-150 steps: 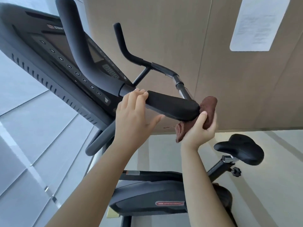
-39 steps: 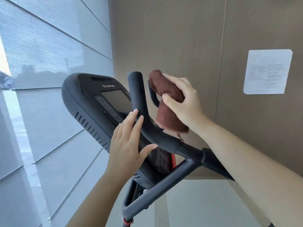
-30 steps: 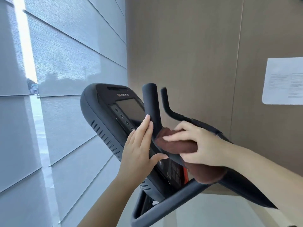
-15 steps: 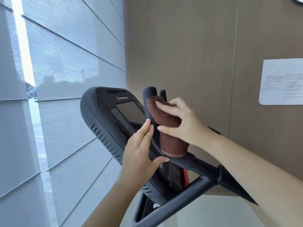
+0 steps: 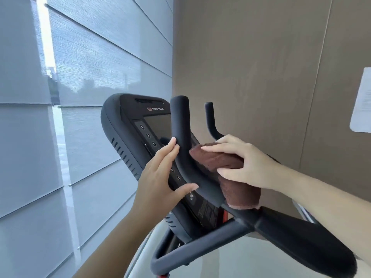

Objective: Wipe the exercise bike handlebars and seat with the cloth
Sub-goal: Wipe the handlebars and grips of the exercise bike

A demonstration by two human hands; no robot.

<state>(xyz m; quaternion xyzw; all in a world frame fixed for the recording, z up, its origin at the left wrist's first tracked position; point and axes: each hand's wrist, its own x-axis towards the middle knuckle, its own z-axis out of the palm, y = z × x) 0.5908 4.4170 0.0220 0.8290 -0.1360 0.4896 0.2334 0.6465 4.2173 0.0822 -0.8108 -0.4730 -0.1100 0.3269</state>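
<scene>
handlebar (image 5: 180, 125): black, curved | cloth (image 5: 239, 193): brown, draped over the handlebar's bend | right hand (image 5: 247, 165): fingers and thumb clasp cloth against bar | left hand (image 5: 160, 173): fingers straight, flat on the upright part, holding nothing | console (image 5: 124, 125): behind.

My left hand (image 5: 160, 173) comes up from lower left on a bare forearm, fingers straight and together against the bar (image 5: 179, 117), thumb spread out below. My right hand (image 5: 247, 165) reaches in from the right, its fingers and thumb pinching the cloth (image 5: 214, 159).
</scene>
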